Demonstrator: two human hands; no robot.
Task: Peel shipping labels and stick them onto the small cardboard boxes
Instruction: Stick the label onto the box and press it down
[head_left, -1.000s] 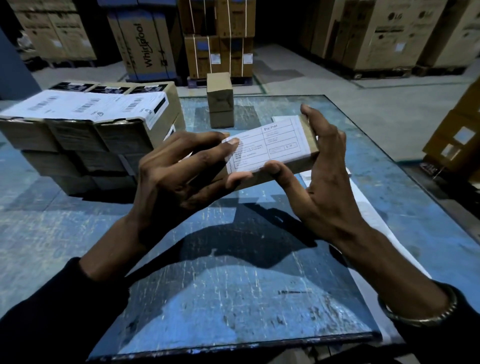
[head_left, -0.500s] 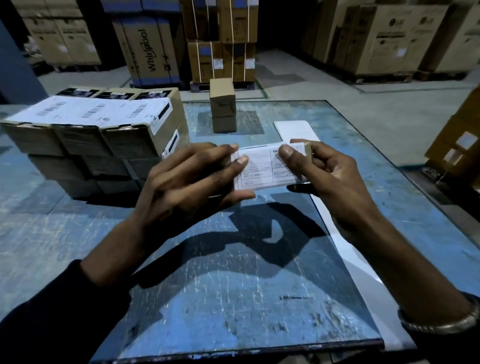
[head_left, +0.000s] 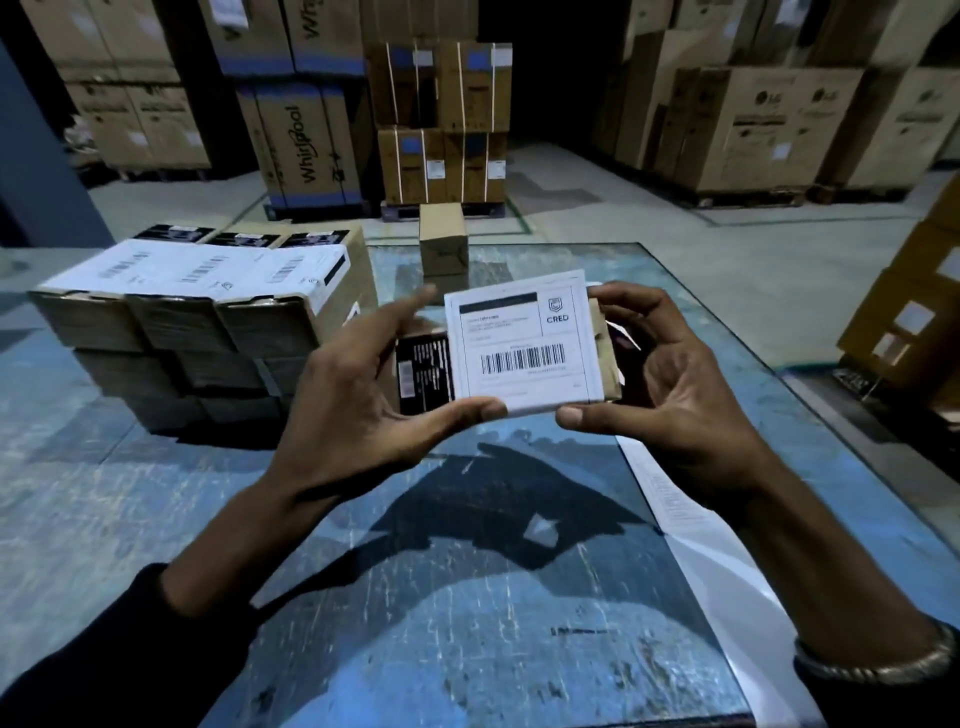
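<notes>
A small cardboard box is held up over the blue table, its broad face turned toward me. A white shipping label with a barcode and the word CRED covers that face; a black printed panel shows at its left edge. My left hand holds the box with the thumb under its lower edge and the fingers behind its left side. My right hand grips the right side, thumb at the bottom corner, fingers curled over the top right. A strip of white label backing lies on the table under my right forearm.
A stack of small boxes with white labels on top stands at the left of the table. One plain small box stands upright at the far edge. Large cartons on pallets fill the warehouse floor behind, and more cartons stand at the right.
The box has been turned over in both hands: the face with the ruled form is gone and the barcode label now faces me. The box sits higher and more upright.
</notes>
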